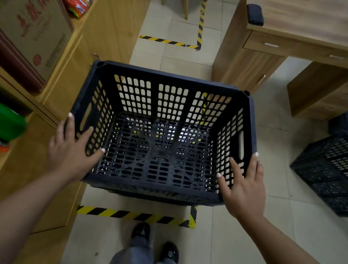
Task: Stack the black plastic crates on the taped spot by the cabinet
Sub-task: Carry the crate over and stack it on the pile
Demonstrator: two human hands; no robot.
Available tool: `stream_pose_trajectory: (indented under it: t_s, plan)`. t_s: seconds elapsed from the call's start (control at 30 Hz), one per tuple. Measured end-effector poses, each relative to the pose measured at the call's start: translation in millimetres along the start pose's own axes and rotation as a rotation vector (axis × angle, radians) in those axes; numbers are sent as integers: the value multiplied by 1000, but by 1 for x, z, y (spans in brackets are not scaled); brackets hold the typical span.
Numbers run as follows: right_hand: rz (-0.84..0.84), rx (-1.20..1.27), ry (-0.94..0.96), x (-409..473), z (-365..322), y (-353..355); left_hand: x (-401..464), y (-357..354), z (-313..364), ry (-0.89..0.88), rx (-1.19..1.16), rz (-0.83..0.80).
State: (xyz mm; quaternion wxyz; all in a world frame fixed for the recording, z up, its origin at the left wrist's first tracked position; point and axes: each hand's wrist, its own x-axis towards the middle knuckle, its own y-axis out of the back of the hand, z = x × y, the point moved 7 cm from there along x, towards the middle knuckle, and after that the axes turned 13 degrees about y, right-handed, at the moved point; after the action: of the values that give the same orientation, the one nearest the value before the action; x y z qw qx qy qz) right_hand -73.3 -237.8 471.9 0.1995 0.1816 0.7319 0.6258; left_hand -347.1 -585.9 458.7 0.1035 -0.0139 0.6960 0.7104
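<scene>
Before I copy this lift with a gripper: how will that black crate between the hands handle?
The black crate probably stays stiff: thick rim, ribbed lattice walls. Likely light for its size, being empty and mostly holes. The left hand and right hand straddle its side walls.

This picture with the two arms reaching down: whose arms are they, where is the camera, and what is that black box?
No machine here: a person wears a wide-angle camera on the head, looking down past their own arms to their shoes. The left hand and the right hand rest with straight fingers over the side walls of a black plastic crate, thumbs inside, near its handle slots. The crate stands inside the yellow-black floor tape beside a wooden cabinet. Another black crate waits on the floor at the right.
</scene>
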Motion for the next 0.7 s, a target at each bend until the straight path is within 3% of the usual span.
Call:
stream_pose_trajectory:
  t_s: [0.7]
  plan:
    - [-11, 23, -56, -13, -2, -5, -6, 1, 0, -59, 43, -33]
